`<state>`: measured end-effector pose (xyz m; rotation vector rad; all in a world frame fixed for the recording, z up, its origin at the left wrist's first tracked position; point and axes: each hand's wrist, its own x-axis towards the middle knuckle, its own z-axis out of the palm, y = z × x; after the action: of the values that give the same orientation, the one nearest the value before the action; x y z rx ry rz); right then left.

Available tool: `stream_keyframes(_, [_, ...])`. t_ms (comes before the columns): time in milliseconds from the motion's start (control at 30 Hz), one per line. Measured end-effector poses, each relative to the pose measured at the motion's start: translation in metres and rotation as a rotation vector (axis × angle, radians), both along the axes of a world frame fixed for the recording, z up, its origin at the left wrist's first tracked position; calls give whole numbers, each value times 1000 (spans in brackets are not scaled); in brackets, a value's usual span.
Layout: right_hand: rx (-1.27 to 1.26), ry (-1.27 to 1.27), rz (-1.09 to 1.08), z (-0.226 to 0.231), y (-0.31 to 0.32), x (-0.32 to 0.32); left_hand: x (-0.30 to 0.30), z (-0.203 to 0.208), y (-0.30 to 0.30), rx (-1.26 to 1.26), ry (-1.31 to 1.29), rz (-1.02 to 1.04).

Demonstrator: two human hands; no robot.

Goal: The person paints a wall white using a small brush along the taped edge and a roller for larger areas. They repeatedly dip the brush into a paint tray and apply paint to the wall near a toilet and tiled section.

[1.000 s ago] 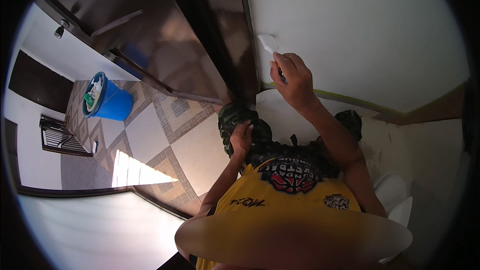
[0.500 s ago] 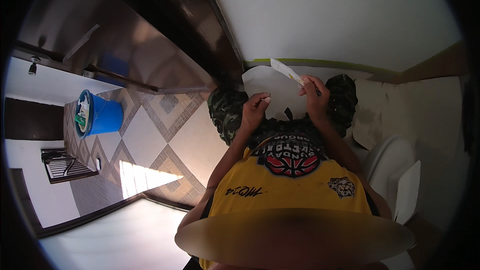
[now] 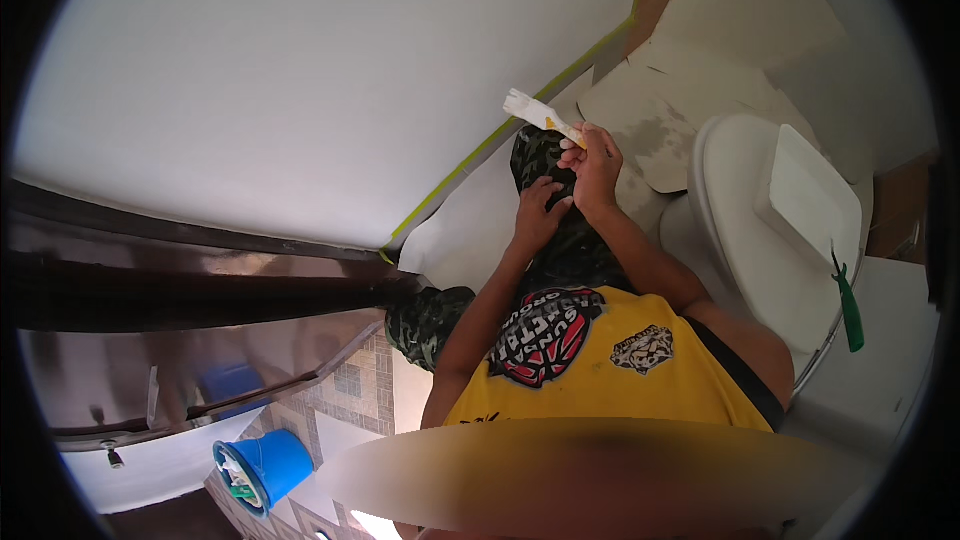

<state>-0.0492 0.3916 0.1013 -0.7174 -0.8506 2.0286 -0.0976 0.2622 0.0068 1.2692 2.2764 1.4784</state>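
Observation:
My right hand [image 3: 597,168] is closed round the handle of a paintbrush [image 3: 535,112]. Its bristles look white with paint and point up and left, towards the white wall [image 3: 330,90]. My left hand [image 3: 540,215] lies against the camouflage trousers [image 3: 575,250] just below the right hand, thumb and fingers apart, with nothing seen in it. Yellow-green masking tape [image 3: 455,175] runs along the foot of the wall, a short way beyond the brush.
A white toilet [image 3: 740,230] stands at my right, with a white tray [image 3: 812,180] on its lid. A green-handled tool [image 3: 850,312] leans there. Stained pale sheets [image 3: 690,105] cover the floor. A blue bucket [image 3: 285,465] stands at lower left beyond the dark brown door [image 3: 120,370].
My view has turned right, bringing the toilet and tray fully in. The left hand has come in close to the right hand, which still grips the paintbrush.

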Motion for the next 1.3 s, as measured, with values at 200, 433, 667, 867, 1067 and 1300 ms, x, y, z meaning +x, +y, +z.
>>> stream_keyframes(200, [-30,83,-487,-12,126,-24,10,6,1,-203,34,-76])
stream_keyframes(433, [-240,121,-775,-1,221,-45,5,48,6,-409,-188,104])
stream_keyframes(667, [-288,77,-805,2,249,-69,-19,67,-2,-305,357,156])
stream_keyframes(867, [-157,-211,-891,10,293,-84,-7,66,-18,-526,55,83])
stream_keyframes(1067, [-46,-392,-850,4,334,-116,-7,70,-17,-429,165,78])
stream_keyframes(1300, [-111,-256,-823,45,339,-91,-7,73,-15,-415,178,81])
